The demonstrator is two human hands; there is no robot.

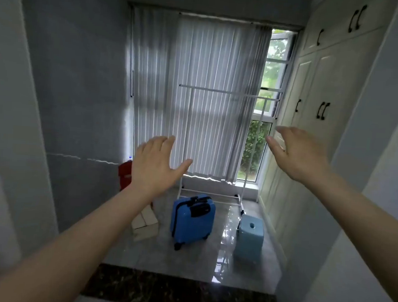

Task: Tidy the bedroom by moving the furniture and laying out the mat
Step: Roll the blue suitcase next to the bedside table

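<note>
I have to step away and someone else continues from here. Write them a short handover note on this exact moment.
Left hand: open, raised, holding nothing.
Right hand: open, raised, holding nothing.
On the floor ahead: blue suitcase upright in the middle, light blue stool to its right near the wardrobe, white clothes rack behind both by the window, cardboard box to the left.
Done: nothing that can be told from here.
Left: move the furniture; no mat is in view, so find it and lay it out.
</note>
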